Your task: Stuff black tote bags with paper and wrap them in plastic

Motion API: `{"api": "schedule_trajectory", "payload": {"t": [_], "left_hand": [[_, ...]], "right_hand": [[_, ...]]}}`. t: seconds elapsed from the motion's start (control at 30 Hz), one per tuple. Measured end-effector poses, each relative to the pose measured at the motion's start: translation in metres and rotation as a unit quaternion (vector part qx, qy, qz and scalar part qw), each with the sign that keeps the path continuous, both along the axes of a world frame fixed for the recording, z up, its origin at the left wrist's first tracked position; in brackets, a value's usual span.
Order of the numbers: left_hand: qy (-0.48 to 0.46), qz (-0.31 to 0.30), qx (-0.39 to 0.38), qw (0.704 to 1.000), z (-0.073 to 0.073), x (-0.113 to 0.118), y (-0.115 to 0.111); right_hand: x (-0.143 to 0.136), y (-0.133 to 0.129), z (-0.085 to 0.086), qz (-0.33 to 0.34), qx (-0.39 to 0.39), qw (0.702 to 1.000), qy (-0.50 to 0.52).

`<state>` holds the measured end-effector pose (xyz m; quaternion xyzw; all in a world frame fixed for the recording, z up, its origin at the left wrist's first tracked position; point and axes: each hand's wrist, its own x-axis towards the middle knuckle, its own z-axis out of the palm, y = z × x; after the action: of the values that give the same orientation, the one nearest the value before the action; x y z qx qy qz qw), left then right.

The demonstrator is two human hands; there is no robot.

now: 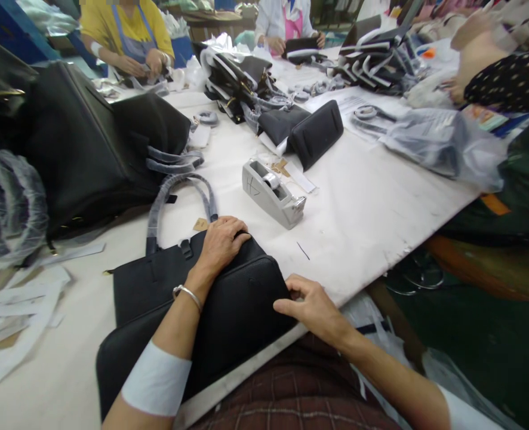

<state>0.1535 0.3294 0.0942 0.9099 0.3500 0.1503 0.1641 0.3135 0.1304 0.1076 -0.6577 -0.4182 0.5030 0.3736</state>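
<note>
A black handbag [242, 310] lies on the white table at its near edge, its wrapped handles [156, 209] stretched out away from me. Across its upper part rests my left hand [223, 242], fingers bent over the far edge of the bag. At the bag's right end, my right hand [307, 298] pinches the edge between thumb and curled fingers. A small brown tag [200, 224] lies beside the handles.
A grey tape dispenser [271, 194] stands beyond the bag. Large black bags [85, 143] fill the left side, and paper scraps [22, 316] lie nearer. Further back are a black pouch [316, 134], piled bags [376, 57], a plastic-wrapped bag [439, 140] and several people.
</note>
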Motion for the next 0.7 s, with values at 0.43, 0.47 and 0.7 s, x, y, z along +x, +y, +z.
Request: {"api": "schedule_trajectory", "payload": {"t": [0.43, 0.47, 0.7], "left_hand": [[-0.011, 0.065, 0.019, 0.998, 0.001, 0.026, -0.025], [-0.011, 0.065, 0.017, 0.998, 0.001, 0.026, -0.024], [0.007, 0.059, 0.04, 0.997, 0.002, 0.028, -0.022]], "right_hand": [[0.05, 0.009, -0.006, 0.036, -0.038, 0.998, -0.017], [0.046, 0.007, -0.005, 0.031, -0.03, 0.998, -0.052], [0.019, 0.024, 0.009, -0.04, 0.12, 0.925, -0.357]]}}
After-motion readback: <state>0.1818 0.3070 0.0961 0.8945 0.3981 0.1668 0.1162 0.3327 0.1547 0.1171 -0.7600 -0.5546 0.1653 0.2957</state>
